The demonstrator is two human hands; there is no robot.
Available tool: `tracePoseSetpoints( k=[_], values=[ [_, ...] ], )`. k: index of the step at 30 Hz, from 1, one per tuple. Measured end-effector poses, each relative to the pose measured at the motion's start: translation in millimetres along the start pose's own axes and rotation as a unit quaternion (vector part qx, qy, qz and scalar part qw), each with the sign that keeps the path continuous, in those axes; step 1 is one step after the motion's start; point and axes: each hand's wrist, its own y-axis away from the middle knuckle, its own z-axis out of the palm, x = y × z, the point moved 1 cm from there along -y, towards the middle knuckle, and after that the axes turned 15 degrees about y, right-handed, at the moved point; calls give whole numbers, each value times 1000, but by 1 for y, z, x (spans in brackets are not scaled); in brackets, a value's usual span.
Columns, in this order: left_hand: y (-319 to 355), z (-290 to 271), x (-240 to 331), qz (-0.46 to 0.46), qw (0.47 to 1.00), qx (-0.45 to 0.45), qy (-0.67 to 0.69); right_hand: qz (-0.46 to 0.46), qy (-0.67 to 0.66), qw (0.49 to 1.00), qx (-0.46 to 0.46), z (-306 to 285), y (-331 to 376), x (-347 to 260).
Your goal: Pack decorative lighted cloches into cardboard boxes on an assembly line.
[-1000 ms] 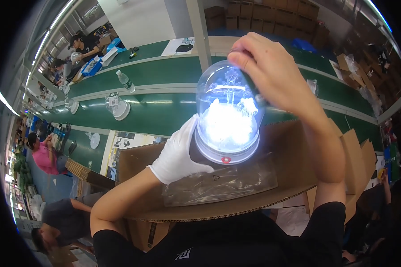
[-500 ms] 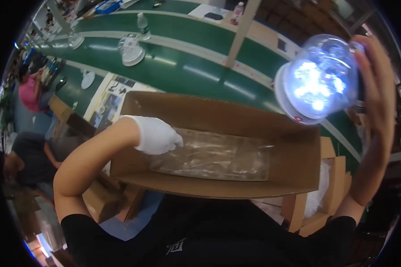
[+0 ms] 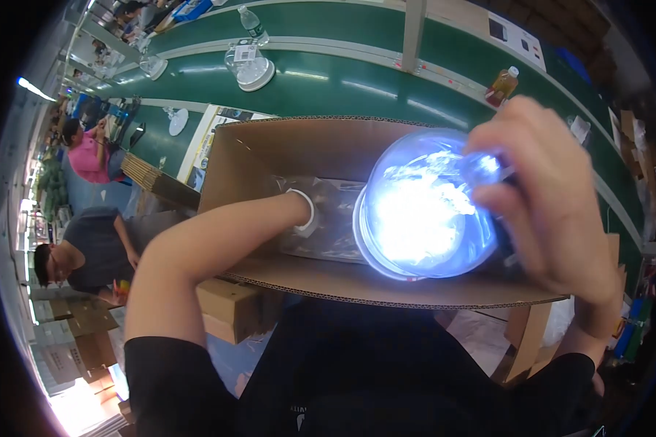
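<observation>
Clamped around the narrow top of the glowing dome (image 3: pixel 423 211), the thumb and fingers of our right hand (image 3: pixel 554 193) bear its weight, as far as we can judge, alone. The dome is tilted just left of that grip, its white base (image 3: pixel 364 244) turned further left, over the open carton (image 3: pixel 328 131). Whether the base touches the carton's near wall, we cannot tell. Our left hand (image 3: pixel 306 227), in a white glove, reaches down into the carton, left of the dome and apart from it in this view; its fingers are hidden, so we cannot tell whether they are together or spread. Clear plastic (image 3: pixel 335 247) lies about that hand, inside the carton.

To work well here, we should pinch the top firmly and squarely, since a smooth round end could turn in bare fingers and let the base swing. We do best to hold the base clear of the cardboard edges and tilt it slowly, letting the wrist do the turning. Our gloved hand is well placed to steady the base from the left, provided no loose plastic catches between them. Against such glare, touch probably serves us better than sight.
</observation>
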Motion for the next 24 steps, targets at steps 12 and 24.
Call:
tracePoseSetpoints(
  k=[12,24],
  values=[
    [-15,16,17,69,975,-179,111,-73,-2,996,-50,111,47,6],
    [73,0,66,55,975,-150,155,-78,-22,996,-30,135,22,1]
  ],
)
